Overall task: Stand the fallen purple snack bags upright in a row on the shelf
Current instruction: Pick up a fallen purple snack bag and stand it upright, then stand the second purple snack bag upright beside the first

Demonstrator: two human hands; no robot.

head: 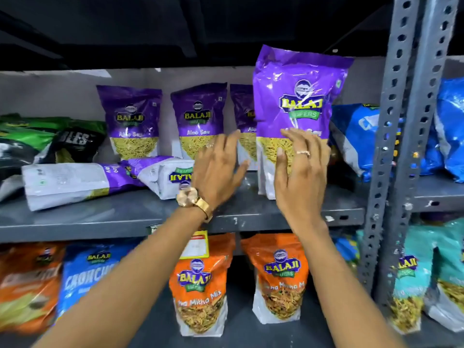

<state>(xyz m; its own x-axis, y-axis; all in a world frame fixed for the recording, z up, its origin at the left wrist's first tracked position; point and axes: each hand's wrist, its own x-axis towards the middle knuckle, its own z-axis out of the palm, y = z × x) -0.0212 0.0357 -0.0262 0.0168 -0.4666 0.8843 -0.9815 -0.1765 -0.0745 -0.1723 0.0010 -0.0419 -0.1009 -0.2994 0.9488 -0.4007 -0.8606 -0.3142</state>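
A large purple snack bag [298,96] stands upright near the front of the grey shelf [125,217], right of centre. My right hand [301,167] lies flat against its lower front, fingers spread, not gripping. My left hand [218,167] hovers open just left of that bag, a gold watch on its wrist. Three more purple bags stand at the back: one at the left [133,121], one in the middle [199,116], one partly hidden [242,109]. Two purple bags lie fallen on the shelf: one at the left [75,182], another [163,175] beside my left wrist.
Green and black bags [45,139] are heaped at the shelf's left end. Blue bags [356,136] lean at the right by the perforated grey upright post [396,146]. Orange, blue and teal bags fill the lower shelf, with a yellow price tag [195,244] on the edge.
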